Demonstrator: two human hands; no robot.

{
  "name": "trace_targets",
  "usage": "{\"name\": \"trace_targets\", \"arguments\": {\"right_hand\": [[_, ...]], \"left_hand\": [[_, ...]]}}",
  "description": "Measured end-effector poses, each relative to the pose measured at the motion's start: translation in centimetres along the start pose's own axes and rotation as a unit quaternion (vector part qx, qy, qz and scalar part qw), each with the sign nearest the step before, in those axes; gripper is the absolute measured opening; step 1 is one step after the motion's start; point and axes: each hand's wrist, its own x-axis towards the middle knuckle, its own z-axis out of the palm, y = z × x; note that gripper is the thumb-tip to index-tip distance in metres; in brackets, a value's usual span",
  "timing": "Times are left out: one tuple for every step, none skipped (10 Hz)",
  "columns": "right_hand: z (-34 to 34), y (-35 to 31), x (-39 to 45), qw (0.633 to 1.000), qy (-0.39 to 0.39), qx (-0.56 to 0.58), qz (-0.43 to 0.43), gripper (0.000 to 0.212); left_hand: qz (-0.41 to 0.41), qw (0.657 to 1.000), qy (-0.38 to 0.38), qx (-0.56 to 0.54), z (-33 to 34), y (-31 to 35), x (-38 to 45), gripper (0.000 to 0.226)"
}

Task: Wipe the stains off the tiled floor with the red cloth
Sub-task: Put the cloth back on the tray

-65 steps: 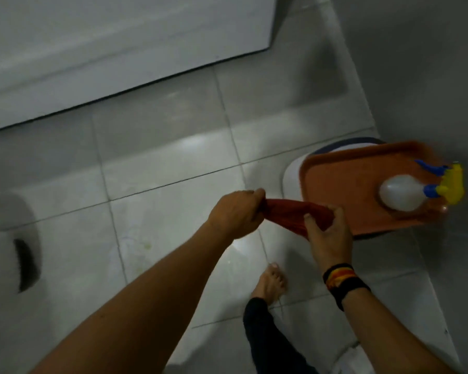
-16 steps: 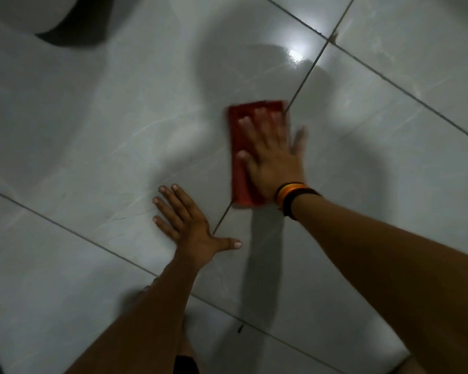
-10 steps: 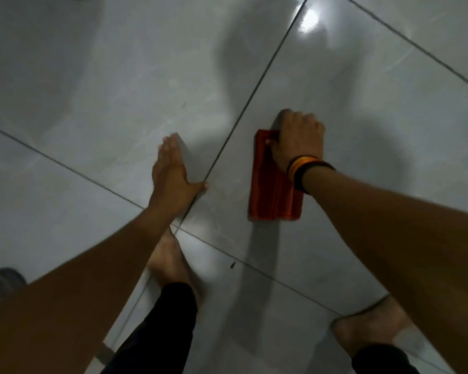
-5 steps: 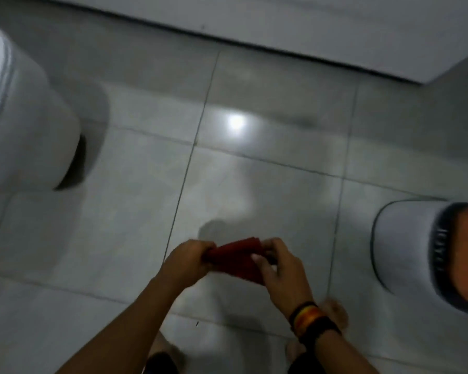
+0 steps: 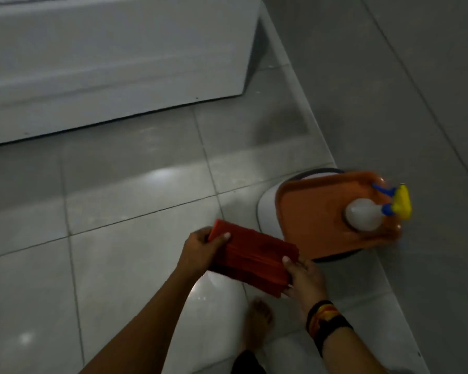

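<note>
Both hands' grip is closed on the folded red cloth (image 5: 250, 259): the left hand (image 5: 200, 252) pinches its far-left end, thumb on top, and the right hand (image 5: 303, 276) pinches the near-right end, thumb likewise on the upper face. The cloth is held taut between them as a flat, folded pad, lifted clear of the tiled floor (image 5: 125, 217) and not touching it.

Just beyond the cloth, near the floor's right edge where it meets the wall, an orange tray (image 5: 316, 220) rests on a white round stool (image 5: 266, 209); a spray bottle (image 5: 368, 214) with a yellow and blue trigger head lies on the tray's far-right corner. A bare foot (image 5: 257, 325) stands on the tile below the cloth. A white panel (image 5: 114, 60) runs along the floor's far edge.

No wiping is in hand at this moment. The tiles in view look glossy, with light reflections and no clear stain, though the dim light makes small marks hard to rule out. Judging by the cloth folded and held close to the tray, the wiping appears largely done, with setting the cloth down on the tray the likely remaining step; alternatively the person may be refolding for another pass.
</note>
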Motion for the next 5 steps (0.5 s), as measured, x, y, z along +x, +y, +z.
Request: {"name": "trace_targets", "arguments": {"right_hand": [[-0.7,-1.4,2.0,0.996,0.022,0.085,-0.006,0.038],[-5.0,-2.0,6.7,0.984,0.047,0.169,-0.009,0.041],[-6.7,-0.9,7.9,0.990,-0.002,0.144,0.000,0.040],[-7.7,2.2,6.5,0.996,-0.027,0.029,0.077,0.048],[-6.2,9.2,2.4,0.992,-0.011,-0.075,0.103,0.047]], "left_hand": [[0.067,0.995,0.001,0.068,3.5,3.9,3.5,0.026],[0.115,0.983,-0.049,0.134,11.1,7.5,7.1,0.035],[0.175,0.964,-0.084,0.184,14.1,9.2,7.7,0.053],[0.253,0.917,-0.104,0.290,13.4,9.6,6.9,0.062],[0.285,0.850,-0.028,0.442,9.5,9.5,4.9,0.072]]}}
